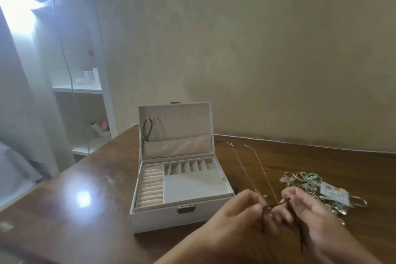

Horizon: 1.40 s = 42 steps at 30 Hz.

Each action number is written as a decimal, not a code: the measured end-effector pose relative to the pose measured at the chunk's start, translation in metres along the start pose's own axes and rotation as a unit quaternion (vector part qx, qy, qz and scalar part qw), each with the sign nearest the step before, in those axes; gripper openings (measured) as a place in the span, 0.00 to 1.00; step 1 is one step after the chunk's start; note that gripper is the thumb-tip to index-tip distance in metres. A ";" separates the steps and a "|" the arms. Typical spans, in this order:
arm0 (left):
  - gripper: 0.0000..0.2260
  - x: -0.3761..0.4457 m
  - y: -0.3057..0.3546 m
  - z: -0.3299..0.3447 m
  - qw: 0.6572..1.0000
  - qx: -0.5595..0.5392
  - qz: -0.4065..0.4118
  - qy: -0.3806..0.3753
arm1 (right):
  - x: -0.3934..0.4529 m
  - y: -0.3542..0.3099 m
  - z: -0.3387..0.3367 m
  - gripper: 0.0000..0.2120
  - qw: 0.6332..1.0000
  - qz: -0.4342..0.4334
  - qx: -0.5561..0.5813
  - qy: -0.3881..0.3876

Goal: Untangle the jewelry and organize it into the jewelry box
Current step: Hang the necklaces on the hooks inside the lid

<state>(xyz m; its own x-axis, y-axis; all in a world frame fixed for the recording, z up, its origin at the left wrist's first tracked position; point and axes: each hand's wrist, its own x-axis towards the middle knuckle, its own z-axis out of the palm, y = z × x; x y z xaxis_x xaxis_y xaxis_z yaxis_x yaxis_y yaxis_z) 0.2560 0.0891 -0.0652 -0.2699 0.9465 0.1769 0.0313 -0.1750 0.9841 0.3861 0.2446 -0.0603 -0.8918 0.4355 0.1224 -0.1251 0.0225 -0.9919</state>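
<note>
Both hands sit lowest and nearest, working a dark brown cord (276,207) between them above the front right part of the wooden worktop (85,178). That cord runs as a short taut span from the fingertips of the left hand (237,212) to those of the right hand (308,210), and its loose ends hang down in front of the palms, one below each grip. Each hand's grip is clenched on the cord, with fingers curled and pinching it; the blur hides exactly which fingers do the pinching. Just beyond the knuckles lie two thin silver chains (255,167), stretched in long lines toward the wall, their near ends close to the hands. To the right of the right hand, and partly hidden by it, lies a tangled heap of jewelry (308,182) in gold and pale green with a small white card among it. Left of the hands stands the white jewelry box (171,218), open, its lid upright. A dark necklace (147,128) hangs from a hook at the left of the lid lining above a fabric pocket. Its tray shows ring rolls at the left, small slots along the back and one wide compartment. Behind the worktop are a beige wall and, far left, a white shelf unit (85,90).
</note>
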 end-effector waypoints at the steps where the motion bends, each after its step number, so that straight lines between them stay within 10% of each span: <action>1: 0.09 0.004 0.001 0.005 0.999 -0.052 -0.011 -0.002 | 0.006 -0.007 0.004 0.47 1.000 -0.001 -0.015 -0.021; 7: 0.07 0.029 0.012 0.011 0.994 -0.066 -0.032 0.075 | 0.034 -0.074 0.016 0.11 0.974 -0.080 -0.199 -0.070; 17: 0.17 0.042 0.025 0.016 0.981 0.188 -0.007 0.043 | 0.045 -0.112 0.012 0.13 0.996 -0.063 0.016 -0.067; 24: 0.07 0.033 0.019 0.003 0.944 0.273 -0.128 -0.134 | 0.036 -0.131 -0.013 0.15 0.991 -0.067 0.113 -0.014; 29: 0.11 -0.002 0.081 -0.048 0.952 0.276 -0.100 -0.083 | 0.029 -0.115 -0.045 0.11 0.986 0.012 0.163 0.044; 33: 0.14 0.004 0.153 -0.057 0.944 0.312 0.014 0.105 | 0.033 -0.079 -0.041 0.11 0.982 0.060 0.161 0.081; 42: 0.14 0.023 0.251 -0.062 0.839 0.515 0.061 0.165 | 0.057 -0.048 -0.004 0.45 0.962 0.042 -0.029 -0.269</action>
<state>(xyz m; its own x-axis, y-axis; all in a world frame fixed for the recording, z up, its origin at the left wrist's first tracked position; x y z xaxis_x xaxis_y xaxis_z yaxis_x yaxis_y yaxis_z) 0.1975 0.0505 0.1847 -0.4512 0.7822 0.4296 0.8467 0.2231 0.4831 0.3432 0.2713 -0.0057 -0.9955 -0.0912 0.0255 -0.0315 0.0650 -0.9974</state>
